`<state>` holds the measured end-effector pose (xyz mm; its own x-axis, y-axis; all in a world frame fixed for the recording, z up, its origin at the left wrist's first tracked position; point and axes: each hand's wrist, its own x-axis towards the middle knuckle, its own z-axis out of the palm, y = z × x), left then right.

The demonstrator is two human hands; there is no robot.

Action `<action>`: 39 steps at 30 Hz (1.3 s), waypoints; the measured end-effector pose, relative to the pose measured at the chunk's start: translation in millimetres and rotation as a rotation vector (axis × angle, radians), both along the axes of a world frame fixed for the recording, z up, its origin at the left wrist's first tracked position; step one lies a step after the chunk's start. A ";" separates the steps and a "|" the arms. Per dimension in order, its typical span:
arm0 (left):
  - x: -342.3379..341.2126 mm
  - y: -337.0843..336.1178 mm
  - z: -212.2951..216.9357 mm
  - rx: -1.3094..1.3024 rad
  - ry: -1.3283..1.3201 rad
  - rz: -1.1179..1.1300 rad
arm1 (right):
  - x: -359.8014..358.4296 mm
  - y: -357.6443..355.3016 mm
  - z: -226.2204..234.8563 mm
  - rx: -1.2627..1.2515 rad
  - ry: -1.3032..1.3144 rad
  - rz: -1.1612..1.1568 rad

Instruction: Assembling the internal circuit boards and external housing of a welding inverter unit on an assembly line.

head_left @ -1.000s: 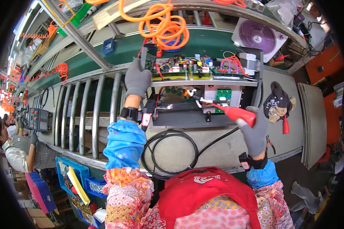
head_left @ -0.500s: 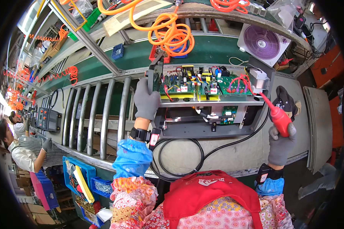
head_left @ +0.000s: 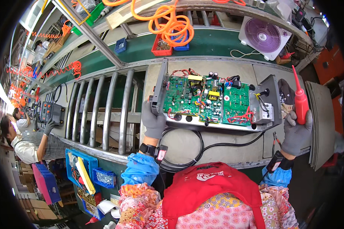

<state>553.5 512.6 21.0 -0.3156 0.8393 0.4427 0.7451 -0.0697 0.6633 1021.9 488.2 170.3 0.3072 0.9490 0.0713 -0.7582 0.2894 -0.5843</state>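
Note:
An opened grey metal equipment case lies before me with its green circuit boards facing up. Colored wires and components cover the boards. At the case's left end, my grey-gloved left hand is closed on the end panel's lower edge. My grey-gloved right hand is wrapped round a red squeeze bottle with a long tapered nozzle. It stands upright just right of the case, its tip pointing up and apart from the boards. From the case's right end a black cable runs into a coil in front.
A roller conveyor extends left. Pliers lie near my right wrist. Behind stand a red parts bin and a purple-bladed fan. Blue bins sit lower left, near a co-worker. An orange coiled hose hangs above.
The case has tipped from its side so the boards face upward. My right hand has drawn the bottle right, away from the boards, and turned its nozzle upright. My left hand has moved lower.

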 end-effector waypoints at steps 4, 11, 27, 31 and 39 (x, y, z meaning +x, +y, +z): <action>-6.3 5.1 -19.1 0.153 -0.128 -0.103 | 13.9 -4.2 -5.9 0.054 0.048 0.053; 6.4 17.4 -2.3 0.192 -0.150 -0.119 | 39.1 -12.5 -32.4 -0.034 0.118 -0.059; -42.7 95.8 -0.4 -0.543 -0.012 0.134 | 34.4 89.7 -49.2 -0.183 -0.011 -0.087; 0.8 66.4 11.8 -0.365 -0.647 0.050 | 13.0 92.0 -61.6 -0.194 -0.048 0.022; 104.5 -51.4 19.2 -0.651 -1.012 -0.314 | -19.9 69.8 -50.9 -0.313 -0.265 0.092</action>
